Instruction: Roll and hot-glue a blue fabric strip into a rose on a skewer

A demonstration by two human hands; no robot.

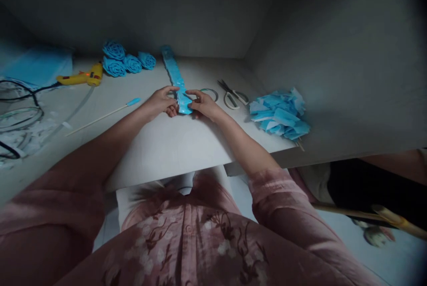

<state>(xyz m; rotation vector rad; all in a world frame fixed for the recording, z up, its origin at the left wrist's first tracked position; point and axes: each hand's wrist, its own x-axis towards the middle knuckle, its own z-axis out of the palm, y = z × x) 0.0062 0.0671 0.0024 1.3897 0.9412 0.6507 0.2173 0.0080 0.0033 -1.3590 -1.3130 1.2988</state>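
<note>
A long, crinkled light-blue strip (pixel 174 72) lies on the white table, running from the back wall toward me. Its near end is between my hands. My left hand (pixel 163 100) pinches the strip's left edge with thumb and fingers. On the opposite edge, my right hand (pixel 204 104) grips it, thumb and forefinger closed on the material. Whether the strip is paper or fabric I cannot tell. A thin stick (pixel 100 118) with a blue tip rests to the left of my left hand. Partly behind my right hand is a thin ring (pixel 213 92).
Several blue rolled roses (pixel 115 66) sit at the back left, beside a yellow glue gun (pixel 95 74). Further left are blue sheets (pixel 42 66) and dark cables (pixel 35 94). Scissors (pixel 233 95) and a blue petal bunch (pixel 282 114) lie right, near a side panel (pixel 333 63).
</note>
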